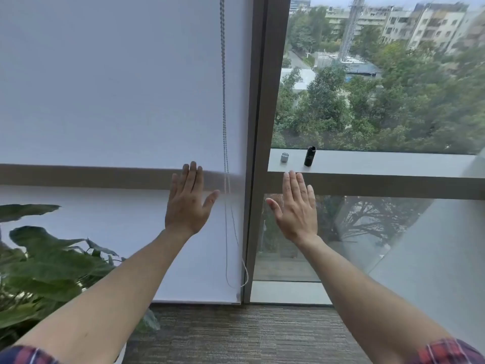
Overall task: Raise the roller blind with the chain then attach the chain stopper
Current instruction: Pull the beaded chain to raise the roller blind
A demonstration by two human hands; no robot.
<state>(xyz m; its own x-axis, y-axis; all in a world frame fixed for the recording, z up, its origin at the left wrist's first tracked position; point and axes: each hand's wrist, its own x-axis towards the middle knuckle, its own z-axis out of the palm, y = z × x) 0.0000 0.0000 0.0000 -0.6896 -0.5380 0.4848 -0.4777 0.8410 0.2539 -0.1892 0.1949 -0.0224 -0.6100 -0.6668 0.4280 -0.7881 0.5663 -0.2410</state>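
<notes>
Green, broad-leaved, a potted plant [44, 271] crowds the lower left corner, close against the white fabric roller blind [110, 88], which hangs fully down to just above the grey ribbed carpet [236, 334]. The cloth looks light and limp, so I would guess it rolls up with little effort, though its bottom bar will add some drag.

Just right of the plant, the person's left hand [187, 203] is raised flat in front of the blind, fingers straight and spread, gripping nothing. Beside its thumb hangs the thin silver beaded chain [223, 101], running down the blind's right edge and ending in a loop near the floor, close to the grey metal window post [258, 153]. It looks slack, slippery and fine; a pinch between thumb and forefinger about level with the hands, pulling one strand straight down, seems the surest hold. Which strand raises the blind I cannot tell.

Past the post, the right hand [296, 208] is likewise lifted with an open, empty palm before the bare glass. Just above its fingertips, on the grey window ledge [380, 161], stand a small silver cylinder [284, 157] and a taller black cylinder [310, 156], near each other but apart; either might be the stopper, though I cannot say. Beyond the glass are trees and apartment blocks.
</notes>
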